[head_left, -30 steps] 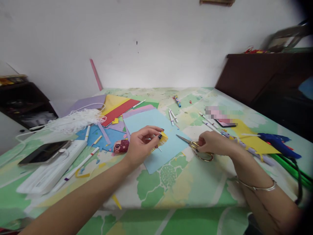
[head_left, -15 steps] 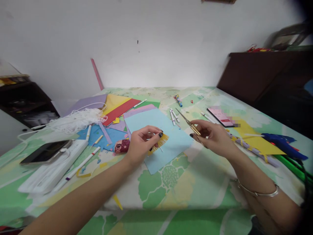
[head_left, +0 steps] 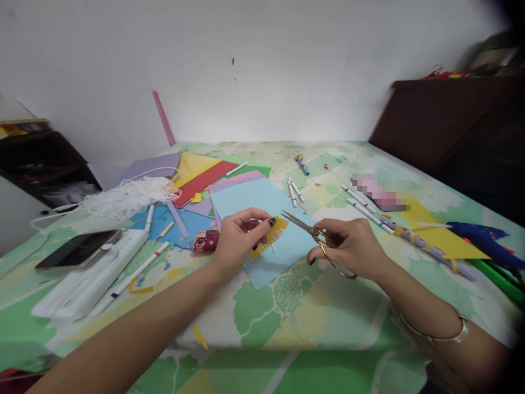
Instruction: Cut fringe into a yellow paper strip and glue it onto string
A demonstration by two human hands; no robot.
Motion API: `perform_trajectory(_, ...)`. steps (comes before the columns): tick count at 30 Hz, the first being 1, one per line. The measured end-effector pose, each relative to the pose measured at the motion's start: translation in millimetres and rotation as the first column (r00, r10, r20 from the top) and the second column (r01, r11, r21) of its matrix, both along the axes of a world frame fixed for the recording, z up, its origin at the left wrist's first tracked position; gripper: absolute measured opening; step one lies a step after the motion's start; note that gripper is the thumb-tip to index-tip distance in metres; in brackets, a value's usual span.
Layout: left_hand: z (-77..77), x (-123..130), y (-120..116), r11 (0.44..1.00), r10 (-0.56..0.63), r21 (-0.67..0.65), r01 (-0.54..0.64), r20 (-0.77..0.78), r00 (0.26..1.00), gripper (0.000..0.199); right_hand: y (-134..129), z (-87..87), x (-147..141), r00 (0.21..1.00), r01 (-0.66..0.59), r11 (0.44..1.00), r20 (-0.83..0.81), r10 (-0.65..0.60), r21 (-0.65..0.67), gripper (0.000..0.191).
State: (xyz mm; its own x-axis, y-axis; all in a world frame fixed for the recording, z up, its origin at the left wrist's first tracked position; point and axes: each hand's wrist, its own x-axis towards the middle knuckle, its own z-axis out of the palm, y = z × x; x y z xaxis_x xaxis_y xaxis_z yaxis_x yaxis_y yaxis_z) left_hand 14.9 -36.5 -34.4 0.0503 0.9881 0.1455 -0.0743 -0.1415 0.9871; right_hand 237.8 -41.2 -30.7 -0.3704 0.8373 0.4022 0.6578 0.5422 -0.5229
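My left hand [head_left: 241, 238] pinches a fringed strip of yellow paper [head_left: 275, 232] between thumb and fingers, above a light blue sheet [head_left: 246, 200]. To its right, my right hand [head_left: 353, 246] holds gold-handled scissors [head_left: 301, 223], whose blades point left toward the fringe without touching it. The blades look nearly closed. Beside my left wrist lies a dark red patterned roll [head_left: 205, 241].
A white power strip [head_left: 94, 276] with a phone [head_left: 77, 249] and tangled white cord [head_left: 131, 197] lie left. White markers [head_left: 292, 192] sit behind the blue sheet. A blue glue gun [head_left: 478, 235] and yellow paper [head_left: 435, 230] are at right.
The scissors have moved left, closer to the yellow fringe, and more of their handle loop shows. My left hand still holds the yellow paper. The view has shifted slightly.
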Motion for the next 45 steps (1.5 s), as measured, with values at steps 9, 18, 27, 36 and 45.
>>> perform_trajectory(9,2.4,1.3,-2.0,1.000,-0.001,0.006,0.001,-0.022,1.000,0.012,-0.3,-4.3,-2.2,0.994,0.033,0.996,0.104,-0.041,0.078,0.040)
perform_trajectory(18,1.8,1.9,-1.3,1.000,0.004,0.016,-0.004,-0.046,0.999,0.014,0.5,-5.9,-1.7,0.992,0.028,0.989,0.120,-0.046,0.146,0.048)
perform_trajectory(27,-1.0,1.6,-1.2,1.000,0.006,0.025,-0.005,-0.050,0.999,0.010,2.1,-7.5,-2.6,0.994,0.008,0.976,0.102,-0.031,0.219,0.052)
perform_trajectory(36,-0.3,1.8,-1.1,1.000,0.011,0.019,-0.011,-0.051,0.999,0.013,0.0,-5.3,-1.5,0.995,0.020,0.988,0.097,-0.035,0.152,0.053)
perform_trajectory(45,-1.6,1.9,-1.2,1.000,0.012,0.013,-0.012,-0.054,0.998,0.013,0.7,-5.3,-1.4,0.992,0.011,0.989,0.119,-0.029,0.147,0.052)
